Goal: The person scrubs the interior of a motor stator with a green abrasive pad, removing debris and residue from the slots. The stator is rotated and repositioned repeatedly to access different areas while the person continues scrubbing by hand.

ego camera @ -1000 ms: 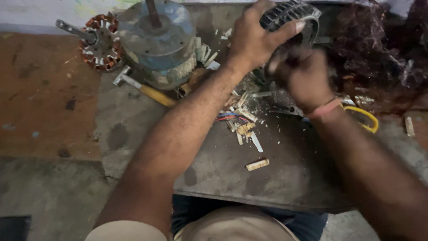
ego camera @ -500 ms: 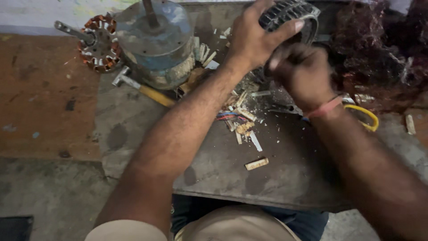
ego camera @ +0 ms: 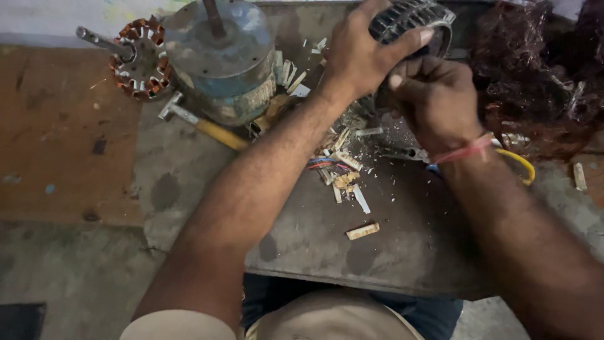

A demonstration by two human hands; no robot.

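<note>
Left hand (ego camera: 362, 53) clamped over the top of the slotted stator ring (ego camera: 412, 22), thumb stretched across its rim, fingers wrapped round the far side. Ring standing on edge at the far edge of the grey slab (ego camera: 402, 252), a little right of centre. Right hand (ego camera: 434, 104) curled into a tight fist just below the ring, knuckles up; something gripped inside, but hidden by the fingers, so no telling what. Pink band (ego camera: 465, 150) round the right wrist.

Scattered between the two forearms, near the middle of the slab: pale insulation strips (ego camera: 346, 173), a few coloured wires (ego camera: 322, 164), one short wooden wedge (ego camera: 363, 231) lying alone nearer the front edge. Pliers (ego camera: 402, 153) flat beside the right wrist, a yellow-sleeved handle (ego camera: 519, 162) curving out behind it. Toward the far left corner, a blue-grey fan motor housing (ego camera: 217, 63) with its shaft up, a yellow-handled hammer (ego camera: 201, 124) touching its base, and a copper-wound rotor (ego camera: 138, 56) just off the slab's left edge. Tangle of dark red-brown wire (ego camera: 541, 82) heaped at the far right corner.
</note>
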